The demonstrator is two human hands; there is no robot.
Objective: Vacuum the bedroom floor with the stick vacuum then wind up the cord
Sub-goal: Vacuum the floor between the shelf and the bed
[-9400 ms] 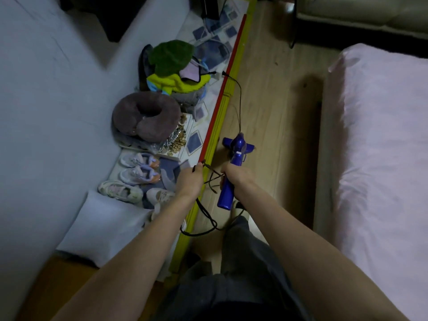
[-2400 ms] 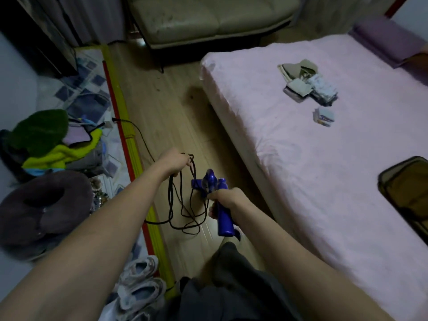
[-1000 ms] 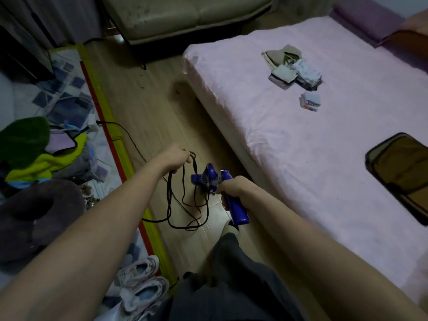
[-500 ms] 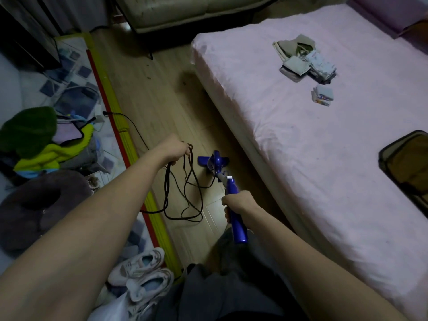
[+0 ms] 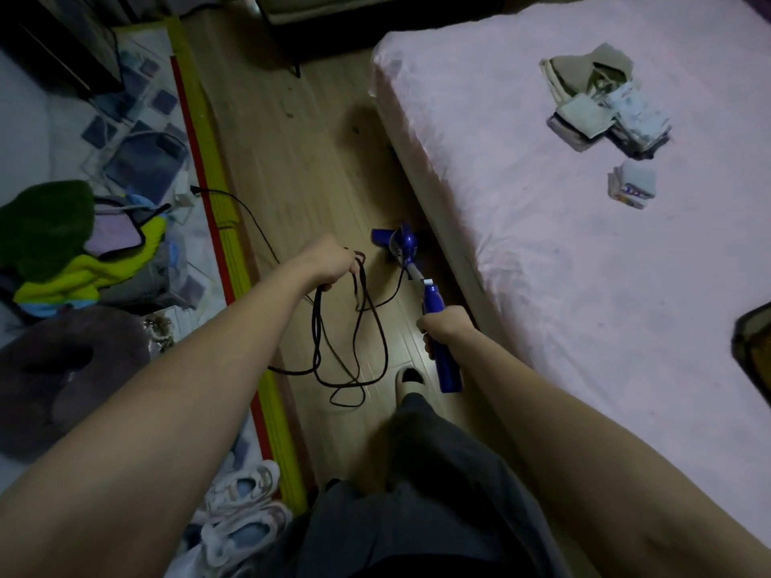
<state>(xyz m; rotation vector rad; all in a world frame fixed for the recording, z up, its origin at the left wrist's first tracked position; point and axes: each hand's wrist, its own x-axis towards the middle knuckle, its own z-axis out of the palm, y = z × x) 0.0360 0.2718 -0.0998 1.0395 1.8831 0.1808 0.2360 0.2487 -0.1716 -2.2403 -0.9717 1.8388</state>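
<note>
Two hands are busy near the middle of the frame: the left hand [image 5: 331, 264] grips a bunch of loose loops of black cord [image 5: 354, 327] held up off the floor, and the right hand [image 5: 444, 329] is wrapped round the blue vacuum [image 5: 434, 310] handle, with the vacuum head low on the wooden floor [image 5: 292, 131] right against the edge of the pink bed [image 5: 584, 244]. From the loops the cord runs toward the left of the frame to a plug end by the yellow mat border [image 5: 227, 210], apparently still connected there, though that is hard to tell. The lowest loops hang just beside the slippered foot [image 5: 411, 379], so a step forward could catch them and tug the bunch loose; a longer push of the vacuum could also pull the cord taut against the plug, and the dangling loop near the shaft might snag under the head. Compared with half a second ago, the vacuum has been pushed farther forward and toward the bed, the right hand sits a little farther from the left, and the view has tipped slightly so the couch at the top is mostly out of sight
</note>
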